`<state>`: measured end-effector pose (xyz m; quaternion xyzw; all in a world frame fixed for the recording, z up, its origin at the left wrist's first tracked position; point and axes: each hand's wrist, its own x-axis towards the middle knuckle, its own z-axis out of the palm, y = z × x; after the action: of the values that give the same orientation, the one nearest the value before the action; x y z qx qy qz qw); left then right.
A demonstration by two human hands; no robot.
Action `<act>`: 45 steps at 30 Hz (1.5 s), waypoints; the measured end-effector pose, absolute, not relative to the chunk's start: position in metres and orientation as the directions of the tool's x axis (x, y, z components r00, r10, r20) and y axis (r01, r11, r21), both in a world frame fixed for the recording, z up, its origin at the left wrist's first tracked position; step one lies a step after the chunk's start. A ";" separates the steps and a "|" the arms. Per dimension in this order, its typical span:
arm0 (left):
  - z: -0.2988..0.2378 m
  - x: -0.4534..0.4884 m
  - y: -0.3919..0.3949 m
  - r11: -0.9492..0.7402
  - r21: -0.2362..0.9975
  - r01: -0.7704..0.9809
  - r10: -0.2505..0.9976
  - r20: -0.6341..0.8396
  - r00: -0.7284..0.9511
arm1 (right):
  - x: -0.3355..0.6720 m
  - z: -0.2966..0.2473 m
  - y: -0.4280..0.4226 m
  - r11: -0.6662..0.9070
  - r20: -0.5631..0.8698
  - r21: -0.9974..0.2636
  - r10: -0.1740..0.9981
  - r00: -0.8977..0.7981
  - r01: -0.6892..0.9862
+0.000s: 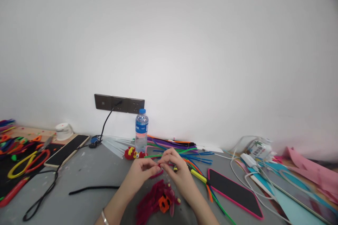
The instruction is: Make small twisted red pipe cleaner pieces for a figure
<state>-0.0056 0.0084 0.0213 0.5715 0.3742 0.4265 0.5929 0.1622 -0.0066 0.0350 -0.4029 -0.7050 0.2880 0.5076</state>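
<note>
My left hand (142,173) and my right hand (176,169) meet over the grey table, fingertips pinched together. Between them is a dark pink pipe cleaner (157,174), mostly covered by the fingers. Below and between my wrists lies a magenta fuzzy bundle (149,200) with an orange piece (164,204) that has black spots. A small red and yellow fuzzy figure (134,153) sits just beyond my left hand. To the left, a black pipe cleaner (93,188) lies on the table.
A water bottle (141,133) stands by the wall, beside a heap of coloured pipe cleaners (182,146). On the right lie a pink-edged phone (235,193) and white cables (248,175). Scissors (33,161), another phone (67,150) and a black cord (47,195) are at the left.
</note>
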 end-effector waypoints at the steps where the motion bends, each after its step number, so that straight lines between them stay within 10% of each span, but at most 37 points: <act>1: 0.023 -0.005 0.008 -0.006 0.997 -0.076 0.937 0.033 0.349 | 0.162 0.034 -0.006 0.516 0.493 -0.812 0.856 -0.154 0.273; 15: 0.016 -0.002 0.009 -0.245 0.969 0.039 0.943 0.229 0.239 | 0.156 0.028 -0.008 0.528 0.535 -0.773 0.840 -0.085 0.351; 20: 0.009 -0.004 0.013 -0.633 0.667 0.393 0.765 0.618 0.181 | 0.154 0.025 -0.008 0.514 0.510 -0.785 0.853 -0.109 0.346; 26: 0.014 -0.005 0.009 -0.790 0.320 0.523 0.513 0.812 0.278 | 0.158 0.027 -0.006 0.318 0.304 -0.945 0.940 -0.155 0.074; 35: 0.017 -0.002 0.002 -0.847 0.291 0.446 0.458 0.825 0.332 | 0.167 0.028 -0.009 -0.047 0.064 -0.962 0.920 -0.388 -0.270; 45: 0.006 -0.003 0.012 -0.709 0.457 0.536 0.631 0.751 0.194 | 0.157 0.018 -0.001 0.434 0.458 -0.867 0.888 0.047 0.243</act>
<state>-0.0025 0.0121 0.0056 0.7713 0.3784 0.5096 0.0465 0.1565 -0.0007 0.0184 -0.4496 -0.6292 0.2843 0.5668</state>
